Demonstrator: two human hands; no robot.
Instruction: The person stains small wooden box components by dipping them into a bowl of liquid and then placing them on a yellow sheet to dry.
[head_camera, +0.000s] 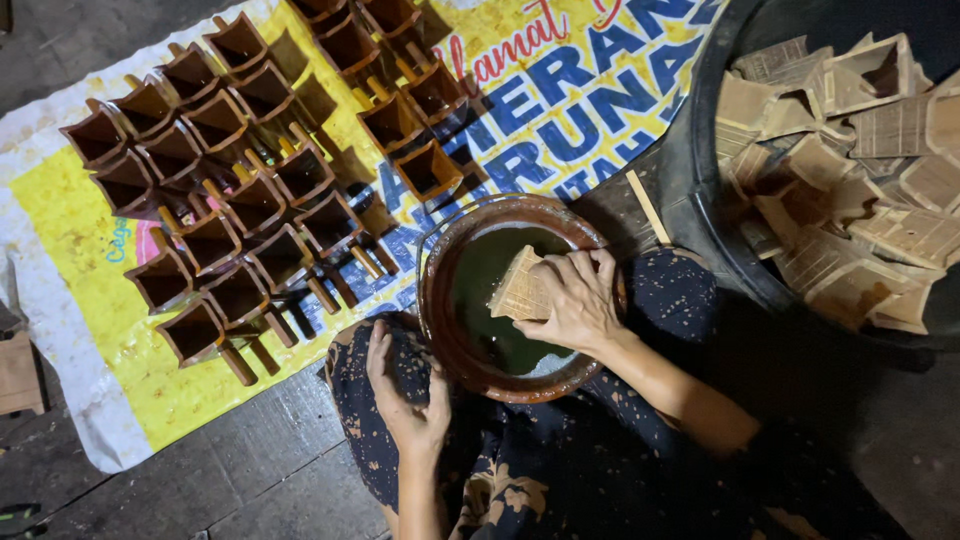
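A pale wooden scoop-shaped box (520, 292) is tilting into dark green liquid in a brown bowl (440, 300), its long axis running up-right, clamped under the right hand (575, 305). The left hand (405, 400) is resting open on the patterned lap. Stained boxes (240, 205) are drying on a yellow banner (90, 260) across the dark floor (260, 470); a black tub (700, 190) is holding unstained ones.

Pale wooden scoop (522, 290) tilted, dipped in dark-liquid bowl (440, 310)
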